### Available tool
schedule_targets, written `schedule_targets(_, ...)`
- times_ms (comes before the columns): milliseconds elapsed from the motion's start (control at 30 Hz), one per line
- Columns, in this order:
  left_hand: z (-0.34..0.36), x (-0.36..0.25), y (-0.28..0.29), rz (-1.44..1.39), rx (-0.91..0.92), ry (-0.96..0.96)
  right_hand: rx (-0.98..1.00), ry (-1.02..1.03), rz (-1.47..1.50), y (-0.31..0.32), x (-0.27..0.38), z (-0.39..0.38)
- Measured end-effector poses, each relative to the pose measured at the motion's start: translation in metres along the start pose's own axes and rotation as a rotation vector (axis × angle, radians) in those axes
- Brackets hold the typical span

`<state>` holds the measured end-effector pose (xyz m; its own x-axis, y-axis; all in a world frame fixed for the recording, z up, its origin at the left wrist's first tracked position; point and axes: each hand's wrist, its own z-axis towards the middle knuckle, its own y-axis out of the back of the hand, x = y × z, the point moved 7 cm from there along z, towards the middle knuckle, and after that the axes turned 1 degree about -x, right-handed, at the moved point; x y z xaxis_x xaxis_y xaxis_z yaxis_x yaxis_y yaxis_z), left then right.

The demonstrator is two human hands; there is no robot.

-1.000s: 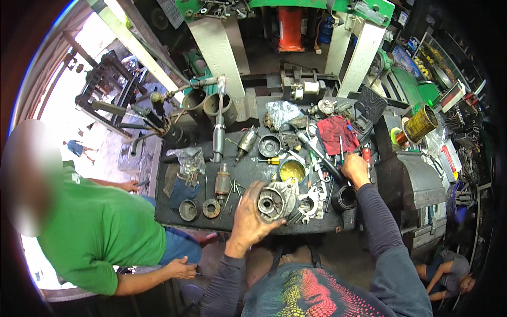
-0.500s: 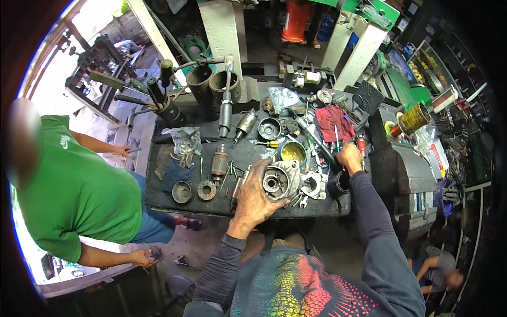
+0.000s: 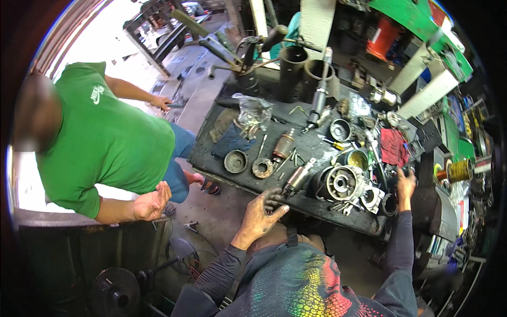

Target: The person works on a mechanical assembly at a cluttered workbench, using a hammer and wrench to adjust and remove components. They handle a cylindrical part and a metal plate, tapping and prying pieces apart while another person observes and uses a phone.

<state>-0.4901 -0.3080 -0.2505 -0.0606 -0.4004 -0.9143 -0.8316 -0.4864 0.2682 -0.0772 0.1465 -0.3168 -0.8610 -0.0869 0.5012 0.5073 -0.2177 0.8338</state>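
Two bare hands reach over a dark, greasy metal table crowded with motor parts, in the centre and right of the frame. The left hand, low in the centre, is spread wide with grimy fingers, gripping nothing; its fingertips lie at the table's near edge, just beside a small cylindrical metal motor lying tilted. The right hand, at centre right, rests among the parts; whether it grips anything cannot be told. Between the hands sits a round silver cast-metal housing, with a yellow-lined round tin just above it. Further up lie a red rag and a crumpled clear plastic bag. At left, a second person in a green T-shirt stands beside the table, one open palm turned upward.
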Motion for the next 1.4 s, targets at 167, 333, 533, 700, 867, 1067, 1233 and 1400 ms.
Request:
schedule_targets(167, -0.013, 0.013, 0.0, -0.084, -0.081, 0.08, 0.043, -0.112, 0.93, 0.079, 0.065, 0.001)
schedule_targets(333, -0.001, -0.06, -0.028, 0.005, -0.151, -0.395, 0.433, 0.246, 0.575, 0.156, 0.201, -0.082)
schedule_targets(533, 0.032, -0.135, -0.067, 0.148, 0.014, -0.731, 0.536, 0.755, 0.077, 0.222, 0.324, -0.135)
schedule_targets(700, 0.047, -0.155, -0.1, 0.3, 0.288, -0.79, 0.592, 0.992, -0.111, 0.202, 0.374, -0.148)
schedule_targets(867, 0.054, -0.153, -0.111, 0.217, 0.36, -0.775, 0.57, 1.014, -0.243, 0.189, 0.384, -0.144)
schedule_targets(1067, 0.056, -0.151, -0.11, 0.184, 0.341, -0.765, 0.59, 1.025, -0.271, 0.187, 0.39, -0.141)
schedule_targets(1233, 0.057, -0.151, -0.109, 0.184, 0.325, -0.765, 0.592, 1.049, -0.306, 0.185, 0.401, -0.144)
schedule_targets(1400, 0.059, -0.147, -0.109, 0.183, 0.336, -0.768, 0.615, 1.084, -0.315, 0.184, 0.401, -0.147)
